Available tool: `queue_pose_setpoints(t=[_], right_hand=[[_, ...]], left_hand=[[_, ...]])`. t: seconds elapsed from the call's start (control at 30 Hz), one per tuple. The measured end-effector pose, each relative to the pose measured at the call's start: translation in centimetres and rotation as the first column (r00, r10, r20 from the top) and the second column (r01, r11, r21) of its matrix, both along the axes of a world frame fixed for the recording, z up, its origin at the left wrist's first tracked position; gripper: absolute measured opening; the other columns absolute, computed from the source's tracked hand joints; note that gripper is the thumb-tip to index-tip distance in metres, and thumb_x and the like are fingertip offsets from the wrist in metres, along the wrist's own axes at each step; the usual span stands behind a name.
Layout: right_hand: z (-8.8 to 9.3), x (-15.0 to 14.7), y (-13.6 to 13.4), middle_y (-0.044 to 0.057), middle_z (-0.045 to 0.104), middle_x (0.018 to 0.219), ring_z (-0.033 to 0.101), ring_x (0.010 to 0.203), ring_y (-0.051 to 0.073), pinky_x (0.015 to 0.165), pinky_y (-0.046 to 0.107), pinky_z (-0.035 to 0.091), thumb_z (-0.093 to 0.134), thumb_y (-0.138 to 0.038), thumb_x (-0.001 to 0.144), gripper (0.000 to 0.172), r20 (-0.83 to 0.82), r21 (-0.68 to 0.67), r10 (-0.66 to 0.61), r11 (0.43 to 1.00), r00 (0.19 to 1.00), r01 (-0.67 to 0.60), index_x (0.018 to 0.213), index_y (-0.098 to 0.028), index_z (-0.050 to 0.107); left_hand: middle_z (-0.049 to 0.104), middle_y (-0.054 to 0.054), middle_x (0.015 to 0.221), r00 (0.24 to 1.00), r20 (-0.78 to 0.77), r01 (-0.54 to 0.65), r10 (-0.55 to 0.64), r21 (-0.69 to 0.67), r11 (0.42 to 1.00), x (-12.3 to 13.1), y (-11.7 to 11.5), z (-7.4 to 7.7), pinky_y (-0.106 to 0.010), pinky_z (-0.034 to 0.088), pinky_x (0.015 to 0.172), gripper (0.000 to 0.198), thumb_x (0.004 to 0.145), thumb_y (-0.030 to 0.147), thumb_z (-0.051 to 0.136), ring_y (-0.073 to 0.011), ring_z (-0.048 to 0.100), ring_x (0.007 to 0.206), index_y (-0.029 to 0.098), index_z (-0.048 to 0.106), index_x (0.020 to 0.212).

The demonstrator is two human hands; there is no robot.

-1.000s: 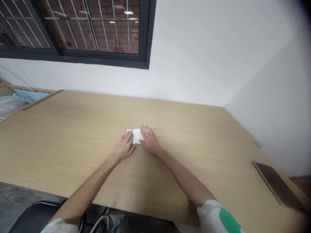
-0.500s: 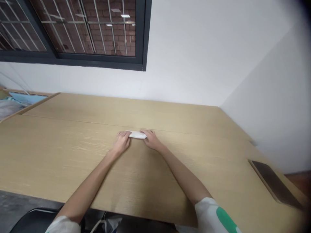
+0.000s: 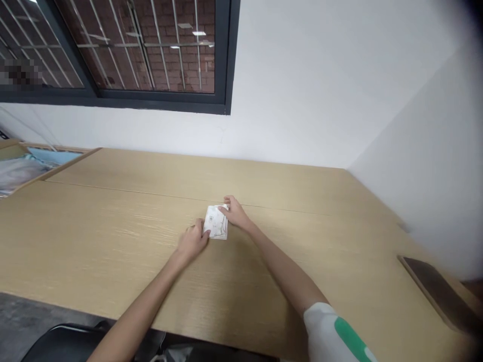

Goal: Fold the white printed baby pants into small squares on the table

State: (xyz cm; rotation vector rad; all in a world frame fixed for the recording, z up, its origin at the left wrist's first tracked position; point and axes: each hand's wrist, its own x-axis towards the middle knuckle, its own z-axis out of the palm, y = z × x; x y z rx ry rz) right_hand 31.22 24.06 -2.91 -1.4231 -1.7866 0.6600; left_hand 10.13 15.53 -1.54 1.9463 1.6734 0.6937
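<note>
A small white folded cloth point(image 3: 216, 221) with a faint print lies on the wooden table, its stacked layers showing along the right and bottom edges. I cannot tell for sure what kind of cloth it is. My left hand point(image 3: 193, 239) grips its lower left edge, thumb on top. The upper right corner is pinched by my right hand point(image 3: 235, 213), whose thumb rests over the top layer.
The wide wooden table point(image 3: 113, 236) reaches back to a white wall with a barred window point(image 3: 151, 50). A dark rectangular panel point(image 3: 433, 286) lies at the right. An open compartment point(image 3: 45, 163) with blue and clear plastic is at far left. A black chair point(image 3: 68, 342) stands below the front edge.
The cloth showed as a narrow white strip between both hands; now its squarish face is visible. My left hand has come lower and nearer, my right hand slightly up at the corner.
</note>
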Motion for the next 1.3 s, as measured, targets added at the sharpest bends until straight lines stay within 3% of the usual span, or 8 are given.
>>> queue_pose_setpoints(t=[0.17, 0.27, 0.4, 0.57, 0.83, 1.07, 1.17, 1.3], right_hand=[[3.5, -0.6, -3.9, 0.020, 0.043, 0.156, 0.037, 0.147, 0.029, 0.122, 0.049, 0.029, 0.040, -0.039, 0.105, 0.049, 0.327, 0.309, 0.127, 0.922, 0.936, -0.233, 0.144, -0.012, 0.052], [4.9, -1.2, -6.7, 0.014, 0.042, 0.159, 0.034, 0.150, 0.024, 0.124, 0.044, 0.028, 0.033, -0.041, 0.108, 0.052, 0.413, 0.199, 0.426, 0.820, 0.805, -0.536, 0.152, -0.014, 0.046], [3.3, -1.7, -8.1, 0.011, 0.041, 0.159, 0.033, 0.151, 0.022, 0.125, 0.043, 0.027, 0.032, -0.042, 0.109, 0.053, 0.406, 0.022, 0.638, 0.709, 0.654, -0.705, 0.153, -0.016, 0.046], [0.5, -0.3, -6.2, 0.009, 0.040, 0.160, 0.031, 0.152, 0.026, 0.125, 0.051, 0.024, 0.027, -0.038, 0.110, 0.052, 0.437, -0.082, 0.626, 0.742, 0.645, -0.665, 0.152, -0.017, 0.049], [-1.0, 2.0, -1.8, 0.012, 0.030, 0.164, 0.025, 0.154, 0.029, 0.125, 0.054, 0.021, 0.027, -0.038, 0.110, 0.056, 0.572, 0.096, 0.400, 0.834, 0.716, -0.543, 0.160, -0.014, 0.034], [-2.6, 2.7, -0.7, 0.013, 0.026, 0.166, 0.024, 0.155, 0.027, 0.126, 0.050, 0.021, 0.023, -0.044, 0.109, 0.062, 0.483, 0.157, 0.343, 0.871, 0.806, -0.465, 0.163, -0.014, 0.027], [-2.8, 2.8, -0.6, 0.016, 0.025, 0.166, 0.024, 0.155, 0.026, 0.126, 0.049, 0.023, 0.020, -0.050, 0.108, 0.067, 0.340, 0.146, 0.252, 0.938, 0.906, -0.315, 0.164, -0.011, 0.021], [-2.7, 2.8, -0.7, 0.022, 0.033, 0.162, 0.032, 0.151, 0.027, 0.124, 0.046, 0.026, 0.022, -0.052, 0.108, 0.069, 0.291, 0.144, 0.179, 0.963, 0.940, -0.229, 0.159, -0.005, 0.029]], left_hand=[[0.060, -0.016, 0.135, 0.982, -0.174, 0.117, -0.073, 0.258, 0.959, 1.9, -3.2, -0.3, -0.048, 0.053, 0.104, 0.040, 0.096, 0.042, 0.046, -0.0324, 0.056, 0.128, 0.023, 0.056, 0.129], [0.056, -0.016, 0.143, 0.947, -0.276, 0.245, -0.165, 0.287, 0.926, 4.0, -4.9, -1.9, -0.057, 0.052, 0.110, 0.047, 0.094, 0.039, 0.052, -0.0370, 0.049, 0.138, 0.023, 0.054, 0.138], [0.063, -0.020, 0.132, 0.942, -0.296, 0.218, -0.158, 0.183, 0.959, 5.8, -5.8, -3.7, -0.065, 0.046, 0.114, 0.049, 0.090, 0.029, 0.056, -0.0396, 0.055, 0.131, 0.020, 0.059, 0.138], [0.065, -0.021, 0.128, 0.907, -0.370, 0.306, -0.200, 0.253, 0.918, 5.4, -5.5, -3.7, -0.061, 0.048, 0.113, 0.048, 0.096, 0.038, 0.046, -0.0380, 0.055, 0.130, 0.016, 0.060, 0.135], [0.044, -0.018, 0.155, 0.883, -0.450, 0.272, -0.134, 0.257, 0.927, 5.3, -5.7, -3.8, -0.055, 0.050, 0.114, 0.059, 0.097, 0.040, 0.046, -0.0384, 0.047, 0.140, 0.012, 0.043, 0.149], [0.054, -0.014, 0.147, 0.919, -0.343, 0.265, -0.192, 0.181, 0.947, 4.6, -5.1, -1.7, -0.048, 0.053, 0.112, 0.049, 0.098, 0.039, 0.046, -0.0313, 0.055, 0.134, 0.017, 0.051, 0.141], [0.068, -0.009, 0.127, 0.975, -0.146, 0.181, -0.167, 0.095, 0.979, 2.7, -3.4, 0.1, -0.036, 0.056, 0.103, 0.039, 0.100, 0.042, 0.041, -0.0209, 0.065, 0.116, 0.023, 0.060, 0.127], [0.069, -0.011, 0.118, 0.992, -0.127, -0.015, 0.020, 0.043, 0.999, 0.3, -0.6, 1.0, -0.039, 0.050, 0.106, 0.038, 0.098, 0.046, 0.042, -0.0241, 0.063, 0.116, 0.018, 0.063, 0.113]])
